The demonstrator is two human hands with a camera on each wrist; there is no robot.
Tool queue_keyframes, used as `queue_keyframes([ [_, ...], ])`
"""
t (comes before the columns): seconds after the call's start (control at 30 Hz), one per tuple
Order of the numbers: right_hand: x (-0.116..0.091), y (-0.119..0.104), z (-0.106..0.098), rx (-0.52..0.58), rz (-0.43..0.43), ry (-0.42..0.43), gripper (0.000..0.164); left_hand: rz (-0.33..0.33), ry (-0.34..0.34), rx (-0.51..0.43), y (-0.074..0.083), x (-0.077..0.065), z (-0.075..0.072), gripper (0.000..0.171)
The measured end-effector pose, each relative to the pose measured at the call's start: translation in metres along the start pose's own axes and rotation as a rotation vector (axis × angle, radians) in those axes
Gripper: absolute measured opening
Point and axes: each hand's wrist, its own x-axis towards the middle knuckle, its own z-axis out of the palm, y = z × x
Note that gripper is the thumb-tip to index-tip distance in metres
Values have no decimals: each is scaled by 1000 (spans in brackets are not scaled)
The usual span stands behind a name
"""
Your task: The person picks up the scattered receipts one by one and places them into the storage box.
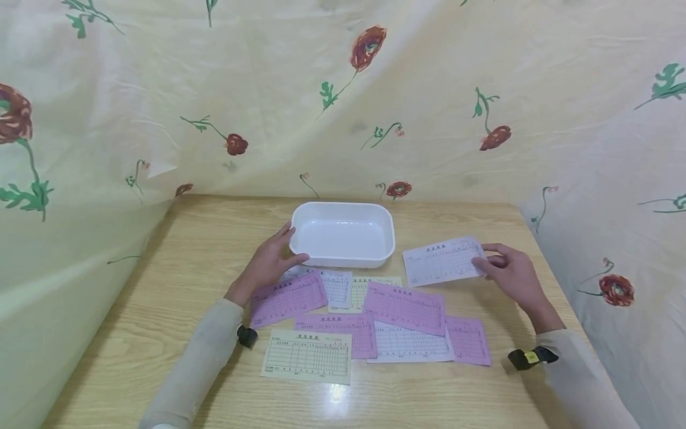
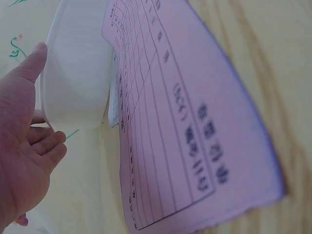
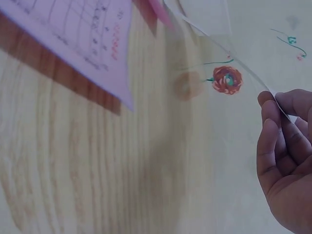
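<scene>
My left hand (image 1: 268, 259) grips the left end of a white rectangular tray (image 1: 343, 263), thumb by the front corner and fingers along the side. In the left wrist view, curled fingers (image 2: 51, 146) lie at the tray's edge. My right hand (image 1: 509, 274) pinches a white printed form slip (image 1: 442, 262) by its right end, between thumb and fingers. That slip is held up right of the tray; the right wrist view shows its thin edge between the fingertips (image 3: 268, 97). Nearest the left hand lies a pink slip (image 1: 289, 299), partly over a white slip (image 1: 339, 289).
Several more slips overlap in front of the tray: pink slips (image 1: 405, 307), a white slip (image 1: 409, 345) and a yellowish slip (image 1: 308, 357) nearest me. All lie on a wood-grain table (image 1: 214, 238). Flowered cloth (image 1: 300, 89) hangs behind and along both sides.
</scene>
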Motion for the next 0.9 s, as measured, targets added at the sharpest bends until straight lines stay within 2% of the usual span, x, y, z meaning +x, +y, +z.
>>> queue_keyframes([
  [0.3, 3, -7, -7, 38, 3, 77, 46, -1, -2, -4, 0, 0, -2, 99],
  [0.53, 8, -16, -15, 147, -3, 131, 47, -6, -4, -8, 0, 1, -3, 100],
  [0.9, 19, -36, -19, 226, 36, 177, 46, -13, 1, -44, -1, 0, 0, 99],
])
